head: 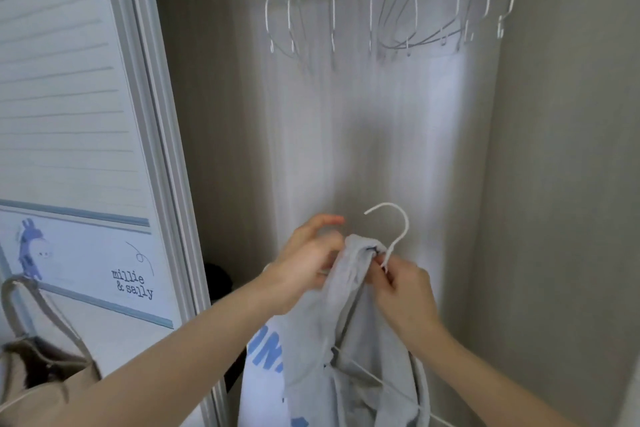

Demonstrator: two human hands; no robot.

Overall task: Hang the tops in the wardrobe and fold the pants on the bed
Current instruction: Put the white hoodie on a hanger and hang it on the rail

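A light grey top [322,350] with blue lettering hangs from my hands in front of the open wardrobe. A white hanger [394,229] sticks up out of its neck, hook uppermost, and part of its lower frame shows inside the garment. My left hand [308,263] grips the bunched collar fabric from the left. My right hand [401,284] pinches the hanger's stem just below the hook. The rest of the top runs out of the bottom of the view.
Several empty white hangers [408,10] hang on the rail at the top of the wardrobe. A white sliding door [86,135] with a cartoon print stands at the left. A beige bag [38,367] hangs at the lower left. The wardrobe's side wall [561,184] is at the right.
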